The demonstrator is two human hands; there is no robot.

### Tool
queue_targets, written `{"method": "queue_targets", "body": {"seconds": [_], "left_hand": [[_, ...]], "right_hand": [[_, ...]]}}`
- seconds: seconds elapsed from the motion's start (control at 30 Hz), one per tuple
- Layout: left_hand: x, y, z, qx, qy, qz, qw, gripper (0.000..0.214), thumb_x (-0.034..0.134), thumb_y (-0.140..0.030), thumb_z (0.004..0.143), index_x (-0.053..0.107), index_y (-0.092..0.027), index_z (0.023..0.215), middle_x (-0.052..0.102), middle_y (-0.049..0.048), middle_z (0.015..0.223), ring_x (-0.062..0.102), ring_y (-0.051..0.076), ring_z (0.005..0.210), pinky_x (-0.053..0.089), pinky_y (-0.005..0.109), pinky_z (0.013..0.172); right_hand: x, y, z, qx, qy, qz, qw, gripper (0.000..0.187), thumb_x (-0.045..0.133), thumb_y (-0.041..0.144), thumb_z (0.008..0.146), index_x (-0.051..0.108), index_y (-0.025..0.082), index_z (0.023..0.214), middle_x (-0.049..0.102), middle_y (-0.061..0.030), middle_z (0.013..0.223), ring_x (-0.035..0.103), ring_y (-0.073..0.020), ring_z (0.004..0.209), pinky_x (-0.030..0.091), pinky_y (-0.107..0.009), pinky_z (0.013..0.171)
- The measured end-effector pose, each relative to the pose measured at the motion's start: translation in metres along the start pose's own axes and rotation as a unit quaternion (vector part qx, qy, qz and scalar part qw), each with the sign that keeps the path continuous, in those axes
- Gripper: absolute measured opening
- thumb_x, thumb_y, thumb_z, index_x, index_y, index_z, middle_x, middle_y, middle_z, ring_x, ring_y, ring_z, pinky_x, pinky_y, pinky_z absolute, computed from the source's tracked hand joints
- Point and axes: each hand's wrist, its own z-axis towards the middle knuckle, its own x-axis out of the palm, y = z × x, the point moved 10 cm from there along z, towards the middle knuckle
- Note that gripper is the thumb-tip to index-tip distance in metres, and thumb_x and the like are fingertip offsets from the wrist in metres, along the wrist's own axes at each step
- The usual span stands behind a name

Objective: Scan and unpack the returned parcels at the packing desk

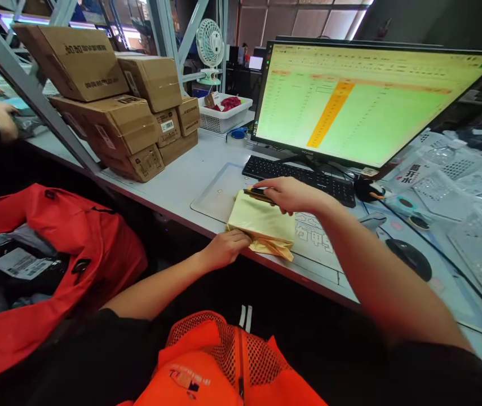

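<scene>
A flat package in pale yellow wrapping (261,217) lies at the front edge of the desk, its near side crumpled. My left hand (229,247) is closed on its near left corner. Over the far side of the package is my right hand (285,194), fingers wrapped round a slim dark box cutter with a touch of yellow (258,195). The cutter's tip is at the package's far left part; I cannot tell whether it touches the wrapping.
Cardboard boxes (118,127) are stacked on the left, by a metal post. A keyboard (300,177) and monitor (363,107) stand behind the package, a mouse (408,258) to the right. A red bag (109,242) is at lower left. Another person's hand (1,118) shows far left.
</scene>
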Motion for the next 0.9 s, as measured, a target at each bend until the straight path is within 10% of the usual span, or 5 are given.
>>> {"method": "queue_targets", "body": {"seconds": [0.13,0.27,0.53,0.7,0.9], "left_hand": [[0.006,0.006,0.000,-0.037,0.023,-0.004,0.999,0.024,0.050,-0.007,0.097,0.070,-0.015,0.108,0.078,0.0081,0.109,0.071,0.023,0.104,0.059,0.034,0.089],[0.007,0.003,0.000,-0.062,0.062,-0.004,0.996,0.023,0.050,-0.007,0.099,0.070,-0.014,0.107,0.076,0.0107,0.111,0.070,0.024,0.108,0.059,0.035,0.089],[-0.046,-0.002,0.061,-0.015,0.011,-0.085,0.996,0.023,0.056,-0.032,0.105,0.072,-0.016,0.111,0.076,0.0095,0.106,0.070,0.021,0.103,0.056,0.035,0.091],[-0.022,0.039,0.095,-0.042,0.074,-0.057,0.995,0.019,0.063,-0.030,0.100,0.073,-0.016,0.108,0.071,0.0125,0.118,0.062,0.027,0.117,0.049,0.045,0.104],[-0.013,0.027,0.095,-0.003,0.070,0.017,0.997,0.024,0.050,-0.030,0.104,0.066,-0.014,0.094,0.068,0.0115,0.091,0.060,0.025,0.092,0.049,0.039,0.087]], "right_hand": [[0.021,0.012,0.002,-0.011,0.017,-0.123,0.992,0.053,0.040,0.020,0.100,0.066,0.018,0.146,0.077,-0.0130,0.110,0.073,-0.0215,0.069,0.058,-0.033,0.067],[0.018,-0.040,-0.084,-0.061,0.002,-0.167,0.984,0.047,0.042,0.029,0.100,0.076,0.025,0.133,0.077,-0.0090,0.118,0.075,-0.0283,0.096,0.059,-0.040,0.086],[0.029,-0.183,-0.154,0.230,-0.149,-0.222,0.936,0.055,0.035,0.037,0.106,0.054,0.028,0.158,0.070,-0.0154,0.125,0.072,-0.0352,0.097,0.058,-0.049,0.084],[0.063,-0.188,-0.127,0.252,-0.177,-0.209,0.928,0.057,0.040,0.035,0.105,0.051,0.017,0.158,0.064,-0.0218,0.127,0.064,-0.0391,0.116,0.055,-0.052,0.095],[0.012,-0.107,-0.067,0.013,-0.325,-0.080,0.942,0.060,0.049,0.039,0.100,0.054,0.009,0.152,0.063,-0.0202,0.138,0.058,-0.0330,0.128,0.046,-0.048,0.113]]}}
